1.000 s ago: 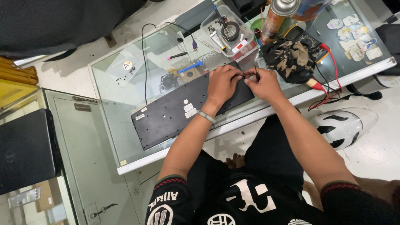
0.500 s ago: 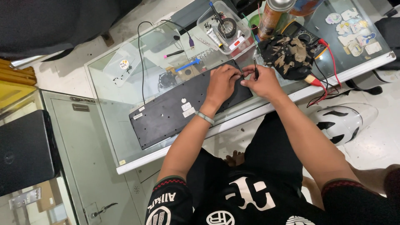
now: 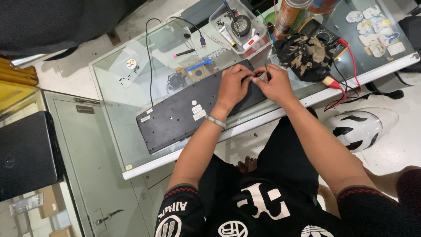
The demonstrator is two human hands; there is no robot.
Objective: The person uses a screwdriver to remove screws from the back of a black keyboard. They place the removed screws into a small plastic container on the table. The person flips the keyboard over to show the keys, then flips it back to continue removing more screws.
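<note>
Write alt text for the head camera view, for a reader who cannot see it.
Seen from above, a seated person's left hand and right hand meet over the far end of a black keyboard lying face down on a glass table; the right holds a thin dark tool. A clear plastic tray and multimeter sit behind.

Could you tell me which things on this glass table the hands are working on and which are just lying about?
In hand:
- black keyboard, lying face down
- left hand and right hand, both at its far edge
- small dark tool in the right hand

Lying about:
- clear plastic tray
- camouflage cloth
- red probe leads
- blue tool
</note>
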